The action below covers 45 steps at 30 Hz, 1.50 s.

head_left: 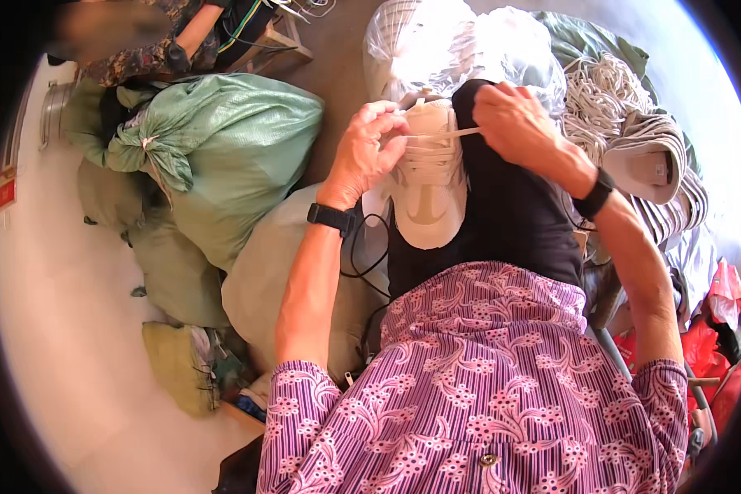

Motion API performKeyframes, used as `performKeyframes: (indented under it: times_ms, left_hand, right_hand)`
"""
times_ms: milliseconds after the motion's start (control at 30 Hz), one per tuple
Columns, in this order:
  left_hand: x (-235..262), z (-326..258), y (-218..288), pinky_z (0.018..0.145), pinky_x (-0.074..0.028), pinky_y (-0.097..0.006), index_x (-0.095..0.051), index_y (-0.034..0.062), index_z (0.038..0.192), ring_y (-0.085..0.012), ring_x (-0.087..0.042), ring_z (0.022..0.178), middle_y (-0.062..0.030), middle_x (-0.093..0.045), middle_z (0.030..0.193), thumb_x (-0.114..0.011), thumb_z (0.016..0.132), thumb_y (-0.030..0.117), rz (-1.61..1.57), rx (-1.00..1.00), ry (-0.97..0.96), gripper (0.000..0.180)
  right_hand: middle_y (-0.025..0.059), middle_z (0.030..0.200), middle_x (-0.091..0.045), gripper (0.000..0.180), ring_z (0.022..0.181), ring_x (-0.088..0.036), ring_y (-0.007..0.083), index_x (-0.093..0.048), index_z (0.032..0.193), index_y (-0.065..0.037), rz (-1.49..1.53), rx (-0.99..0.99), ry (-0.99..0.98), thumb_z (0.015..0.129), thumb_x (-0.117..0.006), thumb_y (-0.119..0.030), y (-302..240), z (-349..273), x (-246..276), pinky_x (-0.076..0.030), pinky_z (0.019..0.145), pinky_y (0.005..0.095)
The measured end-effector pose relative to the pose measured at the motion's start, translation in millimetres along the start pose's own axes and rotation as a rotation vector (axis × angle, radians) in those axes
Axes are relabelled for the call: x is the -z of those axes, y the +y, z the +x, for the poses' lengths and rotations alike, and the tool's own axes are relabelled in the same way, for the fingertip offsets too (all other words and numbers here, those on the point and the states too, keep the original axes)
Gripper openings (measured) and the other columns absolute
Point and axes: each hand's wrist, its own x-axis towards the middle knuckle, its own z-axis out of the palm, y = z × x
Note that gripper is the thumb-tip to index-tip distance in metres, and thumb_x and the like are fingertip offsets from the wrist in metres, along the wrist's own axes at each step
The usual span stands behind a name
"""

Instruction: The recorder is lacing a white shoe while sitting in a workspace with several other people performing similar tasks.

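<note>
White shoe (426, 185) between both hands

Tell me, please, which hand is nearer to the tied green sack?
The left. The left hand pinches the lace at the white shoe, just right of the green sack. The right hand holds the lace on the shoe's far side, farther away.

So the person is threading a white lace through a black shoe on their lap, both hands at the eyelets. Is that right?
Not quite: the shoe is white, not black. It rests on the person's dark trousers, which may have misled you. The head view shows the left hand and right hand both at the eyelets, pulling the white lace.
</note>
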Motion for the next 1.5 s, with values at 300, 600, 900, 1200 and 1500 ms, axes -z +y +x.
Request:
performKeyframes:
  times_ms: [300, 600, 900, 1200, 1500]
  left_hand:
    - [-4.5, 3.0, 5.0, 0.094, -0.045, -0.036, -0.064, 0.0017, 0.091, -0.0300, -0.057, 0.107, -0.0151, -0.057, 0.115, -0.064, 0.083, 0.008, 0.085, -0.037, 0.012, 0.010]
    - [9.9, -22.4, 7.1, 0.080, -0.047, -0.037, -0.059, -0.0001, 0.089, -0.0284, -0.057, 0.088, -0.0116, -0.058, 0.095, -0.059, 0.089, 0.007, 0.205, 0.011, 0.081, 0.007]
    - [47.6, -47.1, 10.1, 0.078, -0.047, -0.031, -0.060, -0.0005, 0.087, -0.0186, -0.058, 0.081, -0.0068, -0.064, 0.087, -0.052, 0.098, 0.026, -0.497, 0.470, -0.131, 0.030]
    - [134.1, -85.2, 13.9, 0.101, -0.040, -0.054, -0.055, 0.0130, 0.071, -0.0343, -0.054, 0.119, -0.0093, -0.062, 0.124, -0.051, 0.098, 0.038, -1.504, 0.099, 0.324, 0.037]
    - [208.8, -134.7, 22.1, 0.085, -0.037, -0.043, -0.061, 0.0086, 0.092, -0.0235, -0.048, 0.094, -0.0035, -0.058, 0.104, -0.059, 0.094, 0.035, -1.222, 0.041, 0.489, 0.026]
  right_hand:
    - [0.0067, 0.087, -0.048, 0.007, 0.088, -0.054, 0.0263, -0.055, 0.082, -0.009, 0.168, 0.019, 0.017, 0.083, -0.060, -0.013, -4.6, -17.0, 2.5, -0.044, 0.073, 0.0430]
    - [0.0129, 0.079, -0.051, 0.009, 0.075, -0.056, 0.0353, -0.054, 0.084, -0.005, 0.138, -0.076, -0.083, 0.086, -0.058, -0.012, -2.2, -23.9, 12.2, -0.044, 0.066, 0.0414]
    - [0.0202, 0.083, -0.062, 0.018, 0.077, -0.061, 0.0362, -0.061, 0.094, 0.001, 0.294, -0.483, -0.081, 0.092, -0.057, -0.016, 73.8, -131.5, 32.5, -0.047, 0.070, 0.0387]
    - [0.0016, 0.083, -0.062, 0.024, 0.076, -0.054, 0.0150, -0.065, 0.105, -0.002, 0.484, -1.282, 0.390, 0.097, -0.055, -0.023, 170.7, -348.1, 80.7, -0.044, 0.073, 0.0292]
    - [-0.0036, 0.085, -0.056, 0.026, 0.073, -0.048, 0.0039, -0.063, 0.116, -0.007, 0.942, -0.931, 0.357, 0.097, -0.054, -0.022, 84.1, -205.1, 27.3, -0.041, 0.063, 0.0178]
